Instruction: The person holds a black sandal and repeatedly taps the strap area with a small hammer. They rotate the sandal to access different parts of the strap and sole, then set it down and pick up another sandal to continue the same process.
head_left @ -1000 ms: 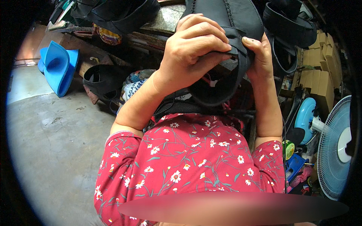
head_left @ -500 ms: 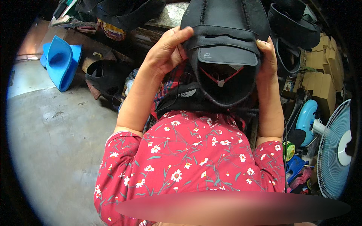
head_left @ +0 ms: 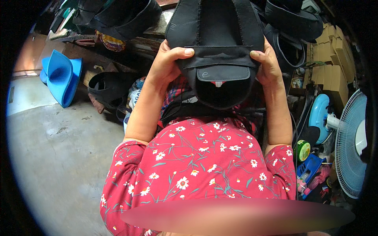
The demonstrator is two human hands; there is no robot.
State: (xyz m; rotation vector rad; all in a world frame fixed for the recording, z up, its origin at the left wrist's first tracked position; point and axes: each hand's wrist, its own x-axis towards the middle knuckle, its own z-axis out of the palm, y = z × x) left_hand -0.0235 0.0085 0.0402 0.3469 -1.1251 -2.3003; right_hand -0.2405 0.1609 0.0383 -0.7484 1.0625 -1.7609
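While a black stitched piece (head_left: 220, 27) is filling the upper centre of the frame, the left hand (head_left: 167, 65) is gripping its left edge and the right hand (head_left: 269, 65) is gripping its right edge. Both thumbs are pressing on the front near the ends of a crosswise band (head_left: 220, 52), and the other fingers are curling behind, mostly hidden; each grasp is closing to about the piece's thickness. Below the band, a small flap (head_left: 226, 74) is bearing a pale mark, and a dark opening is showing beneath it, with a small white tab (head_left: 219, 83) at its upper edge.

Lower in the frame, a red shirt (head_left: 197, 157) is showing white flowers. At the upper left, a blue folded shape (head_left: 61, 78) is standing beside the grey floor (head_left: 59, 157), with a black curved piece (head_left: 112, 88) lying to its right. Cardboard boxes (head_left: 330, 84) are sitting at the upper right, above a fan (head_left: 348, 145) at the right edge.
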